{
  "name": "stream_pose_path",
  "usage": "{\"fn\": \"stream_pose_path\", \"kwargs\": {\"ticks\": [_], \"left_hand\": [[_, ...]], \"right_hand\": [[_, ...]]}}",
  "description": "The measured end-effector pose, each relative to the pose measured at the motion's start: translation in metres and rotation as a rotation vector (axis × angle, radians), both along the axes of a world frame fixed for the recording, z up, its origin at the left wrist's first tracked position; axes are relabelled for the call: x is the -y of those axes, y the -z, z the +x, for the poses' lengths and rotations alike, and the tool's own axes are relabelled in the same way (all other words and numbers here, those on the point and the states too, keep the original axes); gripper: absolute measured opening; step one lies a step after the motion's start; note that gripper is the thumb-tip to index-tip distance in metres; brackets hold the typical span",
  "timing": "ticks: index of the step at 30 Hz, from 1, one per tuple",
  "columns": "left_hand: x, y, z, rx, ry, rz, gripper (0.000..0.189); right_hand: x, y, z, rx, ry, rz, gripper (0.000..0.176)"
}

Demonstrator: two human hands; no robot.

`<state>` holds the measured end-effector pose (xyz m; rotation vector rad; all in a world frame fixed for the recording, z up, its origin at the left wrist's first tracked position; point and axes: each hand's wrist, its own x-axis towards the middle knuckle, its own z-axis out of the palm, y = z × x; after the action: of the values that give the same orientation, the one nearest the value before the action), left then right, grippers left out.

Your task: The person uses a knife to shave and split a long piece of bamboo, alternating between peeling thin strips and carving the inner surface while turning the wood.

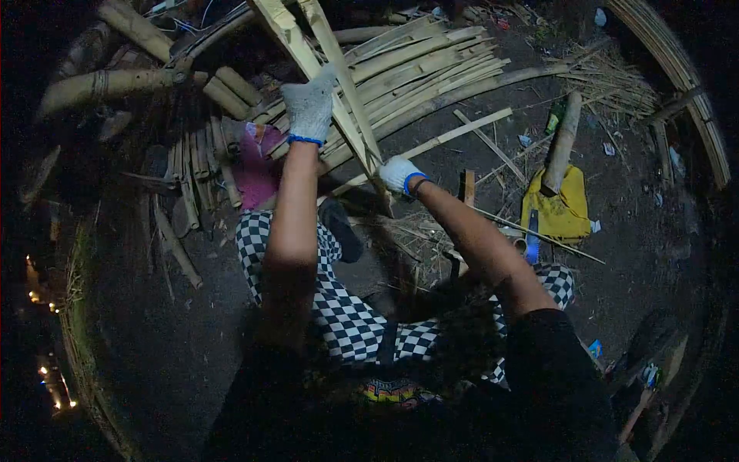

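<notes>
A long pale bamboo piece [356, 104] stands at a slant in front of me, its two split lengths spread apart at the top and close together lower down. My left hand [312, 106], in a grey-white knit glove with a blue cuff, is closed round the left length. Lower, beside the bottom part of the bamboo, my right hand [400, 175] wears a similar glove and has its fingers curled. What sits inside those fingers is hidden from view.
Behind the bamboo lies a pile of split bamboo strips [431, 69]. At right are a yellow container [558, 212], a bamboo log [564, 138] leaning on it and a blade-like tool [533, 235]. Pink cloth [258, 165] and short bamboo pieces [188, 173] lie left. Shavings and scraps litter the ground.
</notes>
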<state>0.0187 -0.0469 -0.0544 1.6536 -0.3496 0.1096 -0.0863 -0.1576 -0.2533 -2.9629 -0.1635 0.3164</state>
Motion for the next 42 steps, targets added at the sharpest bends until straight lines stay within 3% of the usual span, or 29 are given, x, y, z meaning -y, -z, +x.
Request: {"fn": "stream_pose_path", "kwargs": {"ticks": [2, 3, 5, 8, 10, 12, 16, 17, 20, 22, 23, 25, 28, 29, 32, 33, 35, 36, 38, 40, 42], "left_hand": [[0.0, 0.004, 0.004, -0.007, 0.013, 0.082, 0.029], [0.001, 0.012, 0.012, 0.125, 0.044, 0.161, 0.029], [0.01, 0.005, 0.0, 0.009, 0.068, -0.018, 0.027], [0.013, -0.002, -0.008, 0.044, 0.049, 0.013, 0.027], [0.014, 0.005, 0.002, 0.067, 0.055, 0.037, 0.028], [0.011, 0.004, 0.005, -0.024, 0.07, 0.101, 0.033], [0.004, -0.033, -0.026, -0.035, 0.086, 0.269, 0.031], [0.005, -0.027, -0.021, 0.0, 0.097, 0.208, 0.03], [0.006, -0.004, 0.0, 0.031, 0.123, 0.119, 0.029], [0.004, 0.008, 0.005, 0.037, 0.143, 0.089, 0.029], [0.004, 0.009, 0.006, 0.013, 0.125, 0.135, 0.028], [0.003, 0.008, 0.011, -0.012, 0.103, 0.184, 0.028], [0.002, 0.003, 0.006, 0.028, 0.095, 0.301, 0.027], [0.002, -0.007, -0.01, 0.005, 0.141, 0.131, 0.028], [0.004, 0.002, -0.007, -0.002, 0.159, 0.105, 0.029], [0.003, -0.008, -0.021, -0.037, 0.186, 0.09, 0.029], [-0.002, -0.013, -0.035, -0.074, 0.168, 0.201, 0.031], [0.0, -0.018, -0.03, -0.063, 0.16, 0.303, 0.033], [0.008, 0.0, -0.009, 0.123, 0.165, 0.231, 0.033], [0.006, 0.015, -0.005, 0.265, 0.169, 0.175, 0.034], [0.005, 0.013, -0.004, 0.124, 0.204, 0.165, 0.025]], "right_hand": [[0.002, 0.008, -0.002, 0.042, 0.109, 0.125, 0.028], [0.003, 0.011, -0.003, 0.046, 0.11, 0.12, 0.028], [0.002, 0.017, -0.008, 0.165, 0.123, 0.148, 0.025], [0.006, 0.006, -0.014, 0.113, -0.022, 0.045, 0.024], [0.005, 0.012, -0.013, 0.159, -0.012, 0.116, 0.025], [0.002, 0.032, -0.006, -0.004, 0.51, 0.72, 0.034], [-0.012, -0.041, -0.015, -0.177, 0.533, 0.784, 0.015], [-0.011, -0.048, -0.013, -0.024, 0.451, 0.794, 0.014], [-0.015, -0.082, -0.013, 0.195, 0.459, 0.856, 0.024], [-0.025, -0.115, -0.018, 0.106, 0.683, 1.012, 0.035], [-0.023, -0.113, -0.017, 0.108, 0.682, 1.013, 0.035], [-0.019, -0.105, -0.009, 0.327, 0.566, 0.518, 0.048], [-0.027, -0.131, -0.016, 0.514, 0.588, 0.542, 0.047], [-0.029, -0.139, -0.022, 0.537, 0.574, 0.599, 0.046], [-0.031, -0.093, -0.033, 0.624, 0.544, 0.769, 0.041], [-0.034, -0.041, -0.041, 0.54, 0.585, 0.673, 0.036], [-0.022, 0.075, -0.047, -0.124, 0.61, 0.403, 0.031], [-0.02, 0.068, -0.049, -0.107, 0.622, 0.406, 0.031], [-0.022, 0.052, -0.053, -0.128, 0.402, 0.303, 0.033], [-0.024, 0.069, -0.052, -0.135, 0.282, 0.235, 0.034], [-0.021, 0.088, -0.051, -0.133, 0.167, 0.163, 0.036]]}}
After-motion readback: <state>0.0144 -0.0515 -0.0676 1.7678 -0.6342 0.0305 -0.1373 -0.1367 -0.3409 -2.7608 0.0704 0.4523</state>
